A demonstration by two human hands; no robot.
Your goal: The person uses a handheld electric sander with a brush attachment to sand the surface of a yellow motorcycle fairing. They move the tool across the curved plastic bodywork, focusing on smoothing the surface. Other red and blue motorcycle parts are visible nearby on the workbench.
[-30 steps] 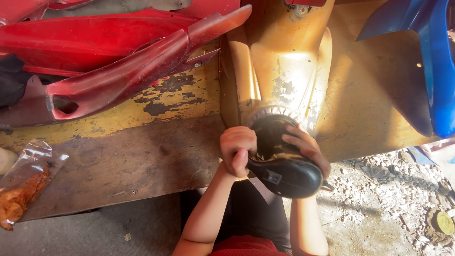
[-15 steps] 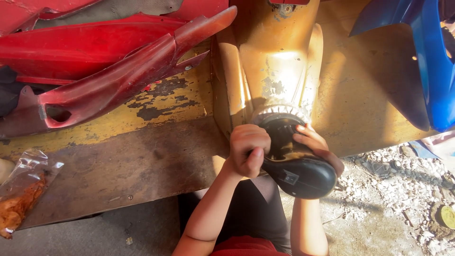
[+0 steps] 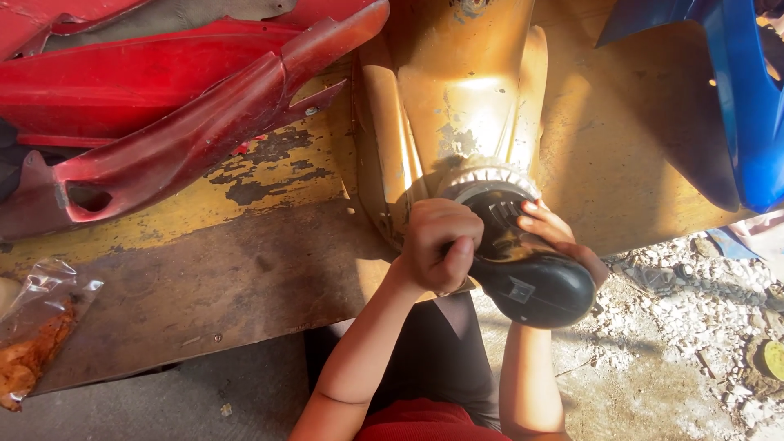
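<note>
A black hand-held power sander [image 3: 527,269] with a round pale pad presses on a gold-coloured curved body panel [image 3: 457,106] lying on a worn yellow board. My left hand [image 3: 437,245] is clenched around the tool's side handle. Wrapped under the tool's black body on the right side is my right hand [image 3: 559,237]. The panel shows scuffed grey patches just above the pad.
Red plastic body panels [image 3: 180,122] lie at the upper left, a blue one [image 3: 747,114] at the upper right. A clear bag with orange contents [image 3: 37,343] sits at the left edge. Gravel and rubble [image 3: 702,327] cover the ground on the right.
The view has shifted slightly; the sander and both hands stay on the gold panel, having crept a little up it.
</note>
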